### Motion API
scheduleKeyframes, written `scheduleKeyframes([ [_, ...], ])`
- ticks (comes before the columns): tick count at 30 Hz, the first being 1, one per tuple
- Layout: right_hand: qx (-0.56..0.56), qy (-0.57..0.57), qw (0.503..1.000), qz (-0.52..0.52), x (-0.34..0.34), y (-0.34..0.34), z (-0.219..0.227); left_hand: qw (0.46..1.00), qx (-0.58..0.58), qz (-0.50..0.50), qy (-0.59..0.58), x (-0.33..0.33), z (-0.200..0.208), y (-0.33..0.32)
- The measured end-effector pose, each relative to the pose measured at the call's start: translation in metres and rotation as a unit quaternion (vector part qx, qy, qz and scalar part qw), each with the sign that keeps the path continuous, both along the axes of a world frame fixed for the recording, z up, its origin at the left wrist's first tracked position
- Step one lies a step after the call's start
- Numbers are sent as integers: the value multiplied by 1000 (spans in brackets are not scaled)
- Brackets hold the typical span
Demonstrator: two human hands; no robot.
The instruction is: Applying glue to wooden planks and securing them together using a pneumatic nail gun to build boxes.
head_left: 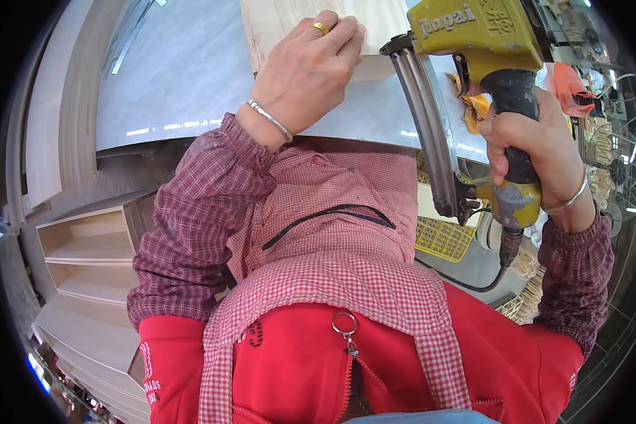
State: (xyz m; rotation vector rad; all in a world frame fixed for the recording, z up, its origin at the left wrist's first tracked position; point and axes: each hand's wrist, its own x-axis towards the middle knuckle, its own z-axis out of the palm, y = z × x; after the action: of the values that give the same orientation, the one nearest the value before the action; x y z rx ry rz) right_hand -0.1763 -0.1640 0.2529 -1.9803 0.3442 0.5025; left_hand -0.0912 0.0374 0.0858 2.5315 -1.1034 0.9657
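My left hand [311, 67], with a gold ring and a silver bangle, presses flat on the edge of a pale wooden board [275, 21] at the top of the view. My right hand [526, 152] grips the dark handle of a yellow pneumatic nail gun [473, 42]. The gun's grey metal magazine [424, 127] slants down beside the board. An air fitting and a hose [509, 247] hang below the handle. My checked sleeves and apron over a red jacket fill the lower half.
A grey glossy worktop [184, 78] lies under the board. Pale wooden shelf units [85, 247] stand at the left. A yellow plastic crate [442, 237] and woven pale material [526, 297] sit at the right, with orange cloth [569, 85] behind the gun.
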Motion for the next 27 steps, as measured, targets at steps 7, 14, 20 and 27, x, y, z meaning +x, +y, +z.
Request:
scheduleKeyframes([
  [7, -13, 5, 1000, -7, 1, 8, 1, 994, -32, -17, -100, 15, -20, 1],
  [14, -72, 8, 997, 20, 5, 12, 5, 1000, -15, -8, -23, 2, -7, 3],
  [20, -54, 7, 998, 15, 1, 10, 3, 997, -70, -6, -24, 1, -9, 12],
  [27, -24, -7, 1000, -8, -3, 9, -1, 986, -165, 21, -31, -9, -16, 48],
])
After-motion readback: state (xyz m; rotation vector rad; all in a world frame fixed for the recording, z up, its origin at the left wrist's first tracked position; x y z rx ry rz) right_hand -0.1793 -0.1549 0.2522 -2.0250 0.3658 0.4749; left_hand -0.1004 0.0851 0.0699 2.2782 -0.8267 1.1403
